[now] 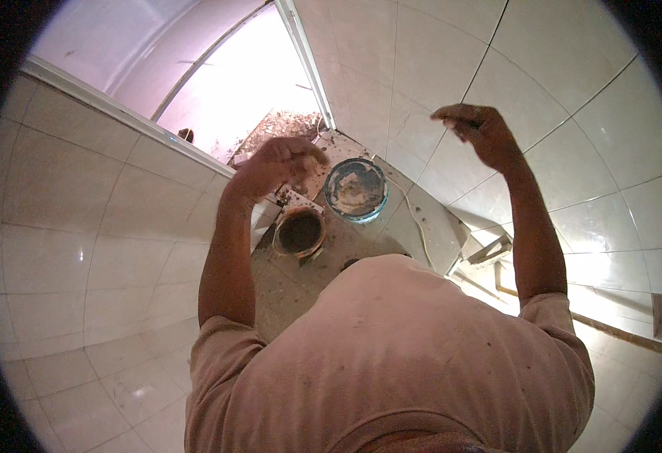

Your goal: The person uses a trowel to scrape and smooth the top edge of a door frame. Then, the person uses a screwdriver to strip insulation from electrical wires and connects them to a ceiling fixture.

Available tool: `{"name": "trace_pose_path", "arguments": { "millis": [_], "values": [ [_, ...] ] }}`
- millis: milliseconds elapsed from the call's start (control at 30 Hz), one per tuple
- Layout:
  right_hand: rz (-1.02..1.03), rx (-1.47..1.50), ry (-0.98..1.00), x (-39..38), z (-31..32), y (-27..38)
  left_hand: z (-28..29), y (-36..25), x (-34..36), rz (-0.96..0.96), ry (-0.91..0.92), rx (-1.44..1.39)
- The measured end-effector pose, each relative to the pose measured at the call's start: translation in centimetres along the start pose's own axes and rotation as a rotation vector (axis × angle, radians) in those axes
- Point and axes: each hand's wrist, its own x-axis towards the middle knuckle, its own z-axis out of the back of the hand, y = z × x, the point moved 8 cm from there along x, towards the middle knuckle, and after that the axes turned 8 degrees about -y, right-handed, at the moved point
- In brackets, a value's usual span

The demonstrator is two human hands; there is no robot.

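My left hand [289,160] is raised over the left side, near the doorway's lower corner, with its fingers curled. Motion blur hides whether they close on anything. On the right, my right hand [480,134] is held up in front of the tiled wall [429,83]. Its fingers are bent and point left, apart from the thumb, and no object shows in it. Whether it touches the tiles I cannot tell. Below and between the hands stands a blue bucket [355,189] with a pale, crusted top. Beside it, nearer me, is a round container [299,231] with a dark inside.
A bright doorway with a white frame [306,64] opens at the upper left, rubble [282,128] on its floor. A thin pale cable [419,226] runs along the floor right of the bucket. Lower tiled wall [59,181] stands at left; wooden pieces [489,251] lie at right.
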Motion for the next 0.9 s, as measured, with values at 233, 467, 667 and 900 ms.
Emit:
{"name": "trace_pose_path", "arguments": {
  "millis": [233,467,667,900],
  "values": [
    [-0.033,0.045,0.004,-2.2,-2.9,-0.4,-4.2,-1.9,-0.3,-0.187,-0.085,-0.788],
    [-0.116,0.041,0.086,-3.7,0.0,1.3,-3.0,-0.1,1.5,-0.045,-0.399,-0.737],
    [0.121,0.158,0.23,-3.8,0.8,8.3,-2.9,-0.2,2.9,-0.351,-0.776,0.517],
    [-0.094,-0.037,0.095,-2.3,2.2,3.6,-1.2,-1.4,0.8,-0.034,-0.466,-0.489]
  ]
}}
